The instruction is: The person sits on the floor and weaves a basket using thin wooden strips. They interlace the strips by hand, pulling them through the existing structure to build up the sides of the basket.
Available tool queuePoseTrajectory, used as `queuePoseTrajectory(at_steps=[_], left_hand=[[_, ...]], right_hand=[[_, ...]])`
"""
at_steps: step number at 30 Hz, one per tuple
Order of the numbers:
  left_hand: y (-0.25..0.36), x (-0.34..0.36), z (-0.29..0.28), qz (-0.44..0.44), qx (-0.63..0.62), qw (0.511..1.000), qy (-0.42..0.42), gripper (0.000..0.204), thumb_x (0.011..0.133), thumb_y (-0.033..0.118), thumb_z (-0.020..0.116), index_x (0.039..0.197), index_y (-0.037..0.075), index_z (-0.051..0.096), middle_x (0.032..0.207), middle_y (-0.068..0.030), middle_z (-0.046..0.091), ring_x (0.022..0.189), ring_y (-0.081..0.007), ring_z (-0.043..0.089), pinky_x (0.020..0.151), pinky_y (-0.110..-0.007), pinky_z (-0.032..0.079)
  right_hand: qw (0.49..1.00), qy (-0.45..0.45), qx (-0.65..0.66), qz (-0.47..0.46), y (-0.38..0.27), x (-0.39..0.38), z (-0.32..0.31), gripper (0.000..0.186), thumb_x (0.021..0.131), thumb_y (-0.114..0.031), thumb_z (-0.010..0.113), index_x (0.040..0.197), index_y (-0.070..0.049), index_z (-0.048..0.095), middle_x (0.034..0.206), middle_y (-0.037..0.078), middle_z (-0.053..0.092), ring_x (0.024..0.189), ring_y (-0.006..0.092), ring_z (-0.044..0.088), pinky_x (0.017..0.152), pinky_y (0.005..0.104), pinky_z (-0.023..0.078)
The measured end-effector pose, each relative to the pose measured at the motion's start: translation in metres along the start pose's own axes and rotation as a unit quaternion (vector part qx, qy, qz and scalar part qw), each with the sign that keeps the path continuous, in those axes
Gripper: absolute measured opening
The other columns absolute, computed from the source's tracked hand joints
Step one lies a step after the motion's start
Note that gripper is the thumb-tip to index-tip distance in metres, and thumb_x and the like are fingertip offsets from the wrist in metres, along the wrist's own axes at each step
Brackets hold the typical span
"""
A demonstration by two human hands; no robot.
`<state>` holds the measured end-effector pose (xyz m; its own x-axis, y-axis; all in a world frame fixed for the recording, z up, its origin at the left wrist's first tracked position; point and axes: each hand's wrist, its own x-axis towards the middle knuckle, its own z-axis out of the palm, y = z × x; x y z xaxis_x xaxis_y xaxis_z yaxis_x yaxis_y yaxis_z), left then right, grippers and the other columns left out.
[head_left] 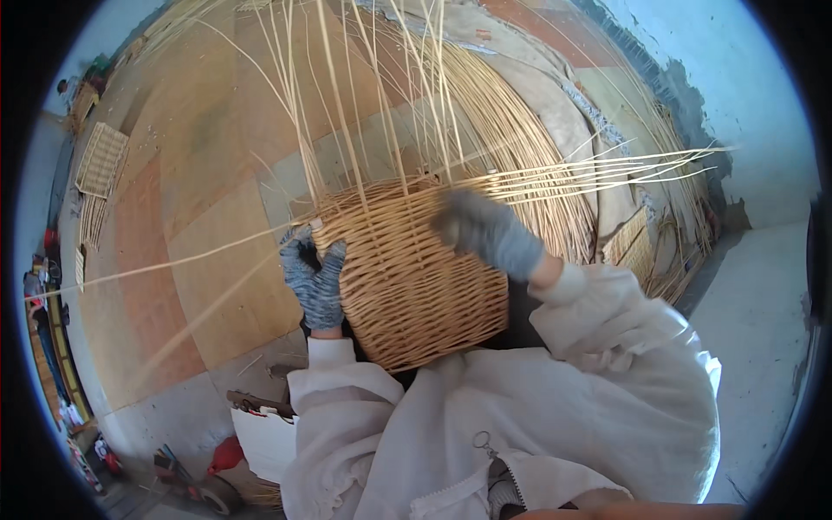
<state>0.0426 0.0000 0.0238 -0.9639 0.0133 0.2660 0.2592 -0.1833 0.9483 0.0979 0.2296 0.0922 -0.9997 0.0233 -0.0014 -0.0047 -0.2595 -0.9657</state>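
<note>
A half-woven wicker basket (416, 277) rests against my lap, its tan weave facing me. Several upright stakes (342, 104) rise from its upper edge. My left hand (314, 282), in a grey-blue knit glove, curls at the basket's upper left edge, thumb toward the woven wall. By its fingertips a long willow rod (199, 254) runs out to the left. My right hand (492, 232), gloved alike, is in front of the upper right wall; motion smears its fingers, so their grip is hidden. Past it, a bunch of thin rods (607, 172) sticks out to the right.
A large bundle of long rods (511, 113) lies beyond the basket, beside grey cloth (555, 91). At the far left leans a woven panel (102, 159). Flat boards (208, 208) cover the floor. A white box-like thing (264, 442) and a red object (227, 455) are at lower left.
</note>
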Motion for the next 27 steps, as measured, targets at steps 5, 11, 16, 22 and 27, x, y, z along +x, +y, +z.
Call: queuePoseTrajectory(at_steps=[5,11,16,22,27], left_hand=[[0.01,0.009,0.002,0.063,0.103,0.992,-0.041,0.036,0.074,0.003,0.069,0.103,0.005,0.048,0.105,-0.0065,0.049,0.1,-0.0183,0.047,0.093,-0.032,0.036],[0.038,-0.013,0.06,0.213,0.291,0.932,-0.02,0.031,0.084,0.009,0.058,0.113,0.004,0.051,0.093,-0.0136,0.06,0.088,-0.026,0.058,0.083,-0.035,0.046],[0.068,0.057,0.106,-0.183,0.622,0.752,-0.121,0.056,0.088,0.017,0.049,0.138,0.01,0.026,0.096,-0.0216,0.062,0.091,-0.0322,0.062,0.082,-0.039,0.047],[0.063,0.071,0.148,-0.183,0.659,0.706,-0.183,0.066,0.085,0.016,0.053,0.141,0.012,0.019,0.1,-0.0225,0.062,0.091,-0.0324,0.062,0.081,-0.042,0.046],[0.064,0.054,0.103,-0.223,0.563,0.791,-0.087,0.057,0.086,0.027,0.054,0.136,0.012,0.034,0.105,-0.0175,0.062,0.091,-0.0303,0.061,0.082,-0.044,0.045]], right_hand=[[0.979,0.056,0.125,-0.152,0.003,0.028,0.044,0.028,0.094,-0.021,0.045,0.112,0.0,0.05,0.064,0.003,0.046,0.057,0.0145,0.049,0.06,0.0336,0.051],[0.971,0.037,0.227,-0.063,0.014,0.039,0.009,0.022,0.094,-0.021,0.046,0.102,-0.001,0.053,0.058,-0.001,0.037,0.051,0.0117,0.04,0.058,0.0343,0.048],[0.983,0.058,0.163,-0.063,0.022,0.041,0.008,0.016,0.092,-0.014,0.047,0.094,-0.002,0.056,0.068,0.003,0.05,0.063,0.0146,0.051,0.066,0.0347,0.049],[0.665,0.175,-0.632,-0.357,0.021,0.151,-0.018,0.029,0.079,-0.013,0.056,0.106,-0.005,0.059,0.087,0.017,0.061,0.084,0.0281,0.056,0.096,0.0346,0.033],[0.986,0.049,-0.134,-0.084,-0.01,0.022,-0.036,0.055,0.086,-0.005,0.054,0.135,0.0,0.03,0.089,0.015,0.065,0.076,0.0158,0.063,0.068,0.0264,0.051]])
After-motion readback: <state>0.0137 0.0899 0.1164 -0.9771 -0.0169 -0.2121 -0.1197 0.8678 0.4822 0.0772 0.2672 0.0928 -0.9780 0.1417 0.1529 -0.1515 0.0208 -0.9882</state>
